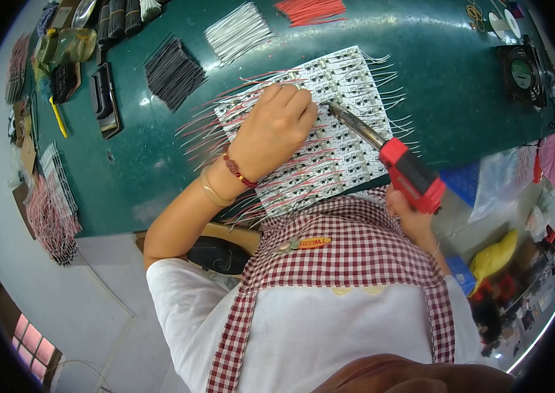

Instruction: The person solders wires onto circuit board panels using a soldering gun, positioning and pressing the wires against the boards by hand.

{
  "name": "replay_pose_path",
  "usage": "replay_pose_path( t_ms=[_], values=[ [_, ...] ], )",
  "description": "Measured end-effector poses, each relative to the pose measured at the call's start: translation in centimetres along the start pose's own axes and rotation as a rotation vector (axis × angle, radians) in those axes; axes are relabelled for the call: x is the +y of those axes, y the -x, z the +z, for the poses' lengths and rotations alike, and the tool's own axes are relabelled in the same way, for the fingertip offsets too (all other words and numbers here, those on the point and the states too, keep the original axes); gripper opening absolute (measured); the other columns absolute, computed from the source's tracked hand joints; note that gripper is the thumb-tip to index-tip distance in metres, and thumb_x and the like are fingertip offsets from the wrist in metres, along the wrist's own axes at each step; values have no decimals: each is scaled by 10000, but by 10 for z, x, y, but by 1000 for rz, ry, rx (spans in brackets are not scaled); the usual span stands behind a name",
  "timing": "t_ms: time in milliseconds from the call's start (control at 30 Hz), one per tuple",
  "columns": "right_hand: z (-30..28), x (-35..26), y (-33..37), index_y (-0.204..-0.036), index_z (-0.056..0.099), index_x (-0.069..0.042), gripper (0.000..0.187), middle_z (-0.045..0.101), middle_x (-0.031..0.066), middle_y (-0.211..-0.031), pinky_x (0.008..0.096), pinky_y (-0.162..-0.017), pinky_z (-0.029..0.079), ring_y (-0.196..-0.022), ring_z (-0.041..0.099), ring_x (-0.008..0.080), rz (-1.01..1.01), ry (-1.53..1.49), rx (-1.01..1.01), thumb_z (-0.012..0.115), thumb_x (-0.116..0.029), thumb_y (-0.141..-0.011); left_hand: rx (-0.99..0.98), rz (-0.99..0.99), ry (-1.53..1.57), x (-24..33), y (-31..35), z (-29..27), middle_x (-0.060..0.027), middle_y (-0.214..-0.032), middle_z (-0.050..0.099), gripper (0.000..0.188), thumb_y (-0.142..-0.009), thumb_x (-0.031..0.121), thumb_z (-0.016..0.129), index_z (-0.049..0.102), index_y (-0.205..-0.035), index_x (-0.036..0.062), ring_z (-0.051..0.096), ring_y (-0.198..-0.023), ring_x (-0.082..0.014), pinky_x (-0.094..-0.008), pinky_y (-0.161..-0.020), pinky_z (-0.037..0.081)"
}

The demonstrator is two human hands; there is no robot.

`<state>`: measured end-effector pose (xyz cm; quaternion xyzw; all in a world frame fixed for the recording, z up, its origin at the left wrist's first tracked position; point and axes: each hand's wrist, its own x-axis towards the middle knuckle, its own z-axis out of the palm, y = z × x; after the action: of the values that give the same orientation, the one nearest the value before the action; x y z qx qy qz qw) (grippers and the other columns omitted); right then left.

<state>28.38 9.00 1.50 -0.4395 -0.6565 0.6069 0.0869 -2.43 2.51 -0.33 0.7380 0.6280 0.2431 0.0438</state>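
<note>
A white panel of small circuit boards [356,134] lies on the green table, with red and white wires sticking out along its sides. My left hand [277,124] rests over its upper middle, closed, knuckles up; the fingertips and whatever they pinch are hidden. My right hand [412,219], below the panel's right corner, grips a red and black soldering gun [412,173]. The gun's metal barrel points up and left, and its dark tip is just right of my left fingers, over the boards. Whether the tip touches a board I cannot tell.
Bundles of black wires [174,72], white wires [238,31] and red wires [310,10] lie beyond the panel. A black fan-like device [521,75] and a solder spool [505,25] stand at far right. At left are a black tool case [105,98] and a yellow pen-like tool [58,118].
</note>
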Motion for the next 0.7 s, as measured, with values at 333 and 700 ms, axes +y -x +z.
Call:
replay_pose_path(
  t_ms=[333, 700],
  values=[
    [1, -4, 4, -1038, 643, -23, 193, 660, 49, -926, 290, -708, 498, -817, 613, 125, 49, -116, 1, 676, -114, -871, -36, -3, -40, 3, 0, -2, -81, -816, 506, 191, -749, 57, 586, 633, -925, 3, 531, -814, -233, -350, -745, 436],
    [7, -16, 4, -971, 642, -20, 132, 626, 24, -767, 275, -653, 483, -700, 585, 115, 12, -154, 53, 656, -124, -890, -61, -41, -81, 9, 1, -1, -86, -820, 502, 184, -748, 50, 597, 628, -922, -4, 525, -814, -236, -347, -748, 433]
  ],
)
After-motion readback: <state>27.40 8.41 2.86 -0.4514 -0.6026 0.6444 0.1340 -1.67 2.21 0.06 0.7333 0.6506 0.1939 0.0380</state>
